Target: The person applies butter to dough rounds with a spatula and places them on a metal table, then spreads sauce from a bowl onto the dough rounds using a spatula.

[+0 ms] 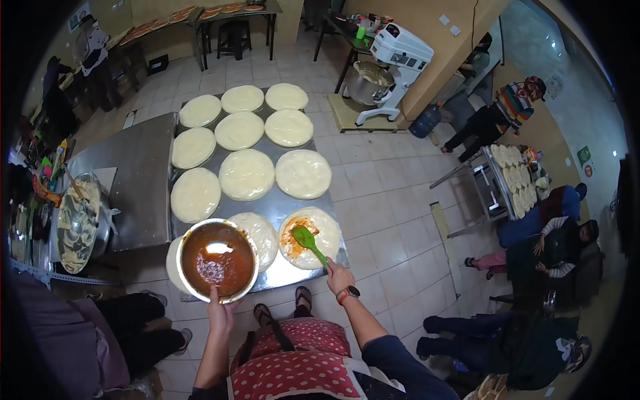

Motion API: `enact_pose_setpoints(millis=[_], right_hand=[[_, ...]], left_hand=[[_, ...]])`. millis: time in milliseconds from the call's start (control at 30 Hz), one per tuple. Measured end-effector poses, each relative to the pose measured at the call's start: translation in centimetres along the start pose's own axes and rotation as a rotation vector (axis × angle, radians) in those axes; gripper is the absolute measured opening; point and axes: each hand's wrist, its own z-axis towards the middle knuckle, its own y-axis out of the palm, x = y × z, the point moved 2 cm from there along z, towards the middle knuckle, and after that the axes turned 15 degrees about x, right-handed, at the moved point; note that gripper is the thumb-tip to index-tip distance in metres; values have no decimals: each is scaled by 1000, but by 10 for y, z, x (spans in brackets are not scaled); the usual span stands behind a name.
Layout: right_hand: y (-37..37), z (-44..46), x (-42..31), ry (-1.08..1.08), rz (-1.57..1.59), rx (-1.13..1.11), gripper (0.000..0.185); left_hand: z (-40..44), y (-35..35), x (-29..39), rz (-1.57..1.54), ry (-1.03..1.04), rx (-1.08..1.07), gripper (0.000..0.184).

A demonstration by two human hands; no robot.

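- Tiled floor [393,227] runs through a busy workroom, with a metal surface [280,277] in the middle carrying twelve flat dough rounds.
- One dough round [327,230], at the front right of that surface, has red sauce [293,248] over part of its left half; its right half is bare.
- The left hand [222,313] supports a bowl of sauce [219,288], thumb over the rim and fingers underneath; the bowl is well filled.
- The right hand [340,277] is wrapped round the handle of a green spatula [305,237], whose head rests on the sauced patch.
- Next to it, the middle front round [259,243] is partly behind the bowl, as is the front left one [173,265], so their hidden parts cannot be judged.
- Nine rounds in the rows behind are pale and unsauced, so saucing on this surface looks barely begun.
- Farther off, red-topped rounds [160,24] line a back surface and appear already coated.
- Around the room are a mixer [407,50] and several other people.
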Motion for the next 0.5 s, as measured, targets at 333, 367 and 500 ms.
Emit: enact_pose_setpoints(millis=[333,367,500], right_hand=[[-23,-83,33,128,-46,297,35],[0,-82,35,93,24,352,35],[43,-62,-1,-69,58,194,34]], left_hand=[[-3,3,27,8,10,-42,46],[-3,3,27,10,-2,-51,45],[-4,4,28,19,-2,-79,46]])
